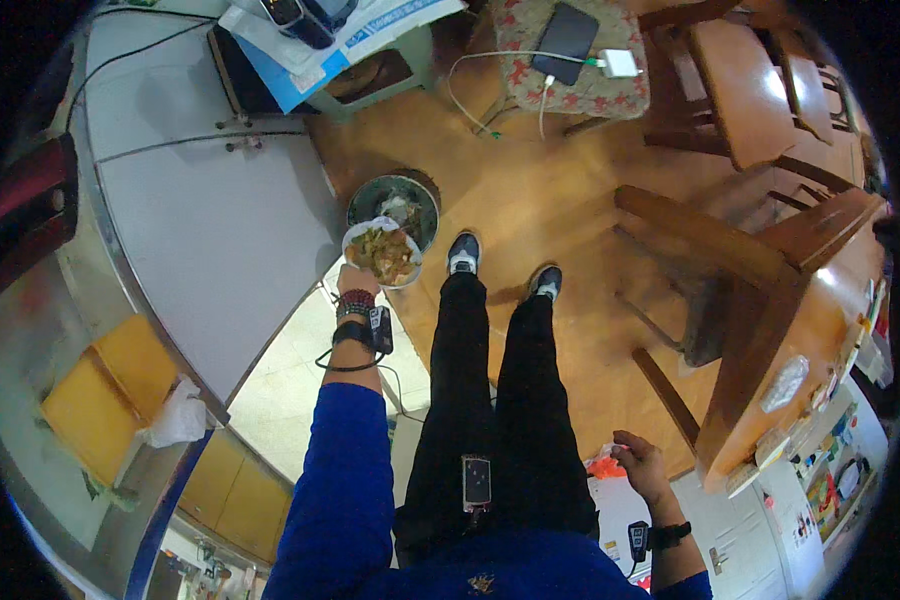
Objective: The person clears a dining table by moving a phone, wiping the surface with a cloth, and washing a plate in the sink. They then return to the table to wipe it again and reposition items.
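Note:
My left hand (358, 279) grips the near edge of a white bowl (416, 273) filled with food scraps (382, 253). That bowl is held over the near side of a round waste bin (360, 201), covering part of its opening. Pale refuse (399, 208) shows inside the bin. Low on the right, my right hand (643, 466) hangs beside my leg with its fingers loosely apart, and I see nothing held in it. Just left of its fingers appears a red plastic bag (604, 466); whether they touch is unclear.
A white refrigerator (217, 225) stands left of the bin. At the top, a cloth-covered stool (517, 94) bears a black power bank (568, 39) and a white charger (619, 64) with cables. Wooden chairs (742, 90) and a wooden table (765, 330) line the right side.

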{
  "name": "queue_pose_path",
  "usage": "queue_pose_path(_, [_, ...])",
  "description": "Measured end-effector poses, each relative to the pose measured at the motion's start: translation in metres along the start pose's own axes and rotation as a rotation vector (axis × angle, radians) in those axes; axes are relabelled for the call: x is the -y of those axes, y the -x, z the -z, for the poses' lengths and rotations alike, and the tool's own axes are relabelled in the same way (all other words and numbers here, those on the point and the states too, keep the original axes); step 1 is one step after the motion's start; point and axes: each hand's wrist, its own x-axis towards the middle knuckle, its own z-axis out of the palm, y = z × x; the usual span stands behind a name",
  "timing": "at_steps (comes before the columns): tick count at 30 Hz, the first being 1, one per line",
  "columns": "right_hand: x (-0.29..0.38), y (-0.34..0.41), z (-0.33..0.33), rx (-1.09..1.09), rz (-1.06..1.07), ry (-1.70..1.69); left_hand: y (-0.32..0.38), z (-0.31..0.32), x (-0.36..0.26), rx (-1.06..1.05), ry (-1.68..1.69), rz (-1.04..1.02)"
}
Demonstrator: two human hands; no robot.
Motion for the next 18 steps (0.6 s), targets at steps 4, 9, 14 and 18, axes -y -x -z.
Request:
queue_pose_path(4, [0.020,-0.028,-0.004,0.020,0.001,0.016,-0.010,-0.016,0.006,-0.041,0.508,0.273])
queue_pose_path(9, [0.031,-0.039,-0.001,0.007,0.075,0.053,-0.016,-0.027,0.022,-0.009,0.398,0.219])
queue_pose_path(14, [0.037,-0.040,0.008,0.017,0.086,0.095,0.011,-0.026,0.024,-0.006,0.737,0.370])
queue_pose_path(18, [0.050,-0.032,0.019,-0.009,0.110,0.142,0.043,-0.017,0.016,-0.034,1.004,0.431])
